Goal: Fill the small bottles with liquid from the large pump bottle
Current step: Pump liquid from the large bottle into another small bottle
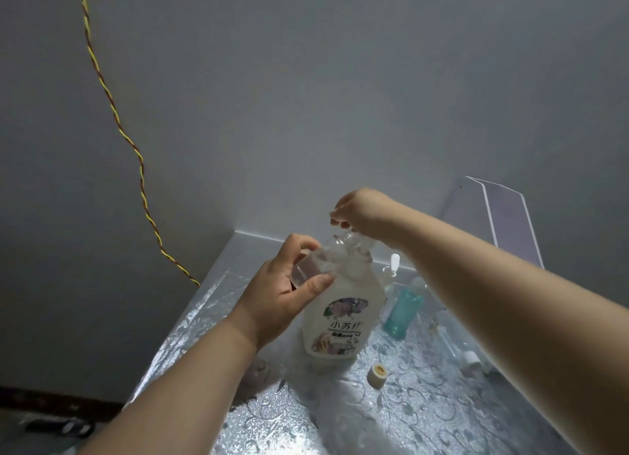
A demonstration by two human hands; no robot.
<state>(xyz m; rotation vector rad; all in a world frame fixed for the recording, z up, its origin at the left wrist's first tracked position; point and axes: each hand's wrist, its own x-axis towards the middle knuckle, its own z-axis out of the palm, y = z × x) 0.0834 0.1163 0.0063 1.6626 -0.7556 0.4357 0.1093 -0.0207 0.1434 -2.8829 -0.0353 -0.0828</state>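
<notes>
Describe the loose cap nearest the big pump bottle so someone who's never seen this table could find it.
On the silver floral-patterned table stands a large white pump bottle with a flower label. Just right of its base, toward the camera, sits a small cap. It is cream and stubby, standing alone, unlike the whiter cap farther right beside the right forearm.

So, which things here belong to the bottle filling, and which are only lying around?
For the job:
- large pump bottle, gripped at its top by the right hand
- small clear bottle, held by the left hand
- teal bottle, probably waiting to be filled
- cream cap

Lying about:
- twisted wire
- clear plastic stand
- dark object on the floor
</notes>
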